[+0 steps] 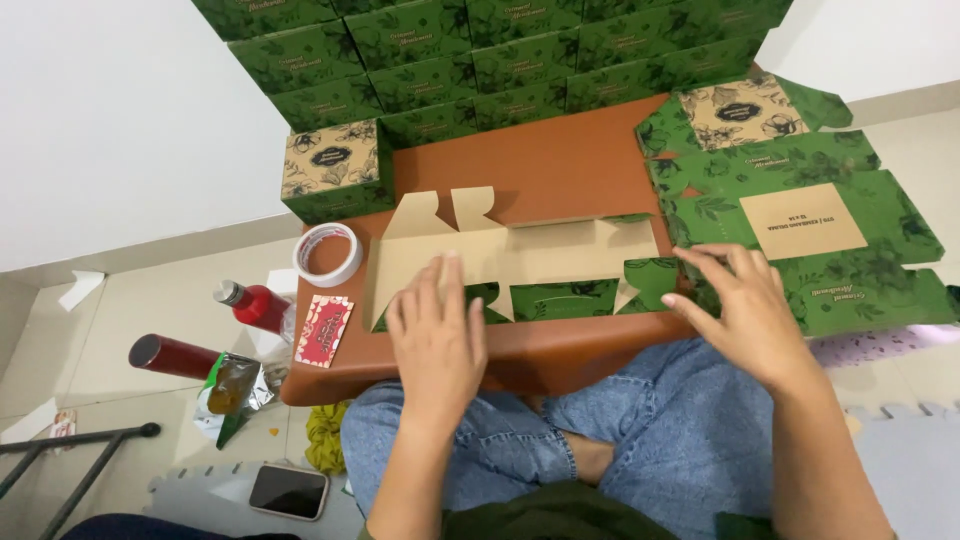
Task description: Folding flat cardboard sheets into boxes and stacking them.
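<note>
Hidden: lower edge of the unfolded carton blank [520, 262] covered by the left hand [437, 335]; its right end tucked under the right hand [745, 315]; wall of stacked boxes [500, 50] cut off at the top of the frame.
Hard to make out: exact number of stacked boxes, since the rows run out of view; small print on the cartons too fine to read.
Blank: flat die-cut cardboard, plain kraft-brown inside facing up, green leaf-printed flaps showing along the near edge, two notched tabs at the top; lying on the low table [560, 160] right in front of the crossed legs.
Left hand: open, palm down, fingers spread, pressing flat on the blank's near left part; gripping nothing.
Right hand: open, fingers curved, fingertips resting on the blank's right end, beside the pile of flat blanks [800, 215].
Table: smooth brown top, rounded corners.
Folded box: one, green with kraft floral lid [335, 170], at the table's far left corner.
Tape: one white roll [327, 253], ring-shaped, left of the blank.
Card: one, red patterned [323, 330], at the table's left edge.
Bottles: two, red [255, 303], on the floor.
Phone: one, dark, [288, 490] on the foam mat.
</note>
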